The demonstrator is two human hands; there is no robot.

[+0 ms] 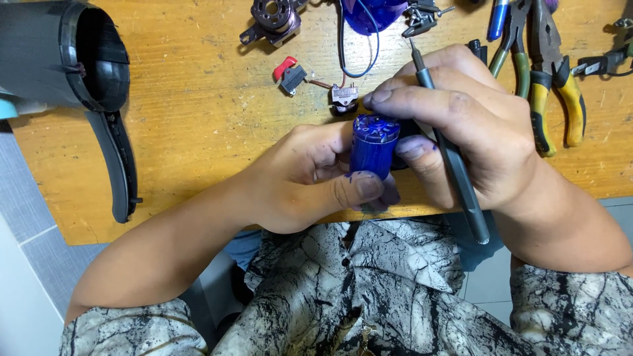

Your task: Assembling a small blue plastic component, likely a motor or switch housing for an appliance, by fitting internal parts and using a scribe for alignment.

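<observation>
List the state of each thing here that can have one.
Blue motor: upright, gripped in left hand.
Grey screwdriver: held in right hand, tip up.
Hair dryer housing: lying open on wooden table.
Red switch: loose, wired.
Yellow-handled pliers: lying on the table, untouched.

This looks like a small repair workshop: a scuffed wooden surface (198, 132) carries pliers (557, 79) with yellow grips, a loose red switch (288, 72) on thin wires, a small metal motor part (273, 18) and the opened dark shell of a hair dryer (72, 59).
</observation>
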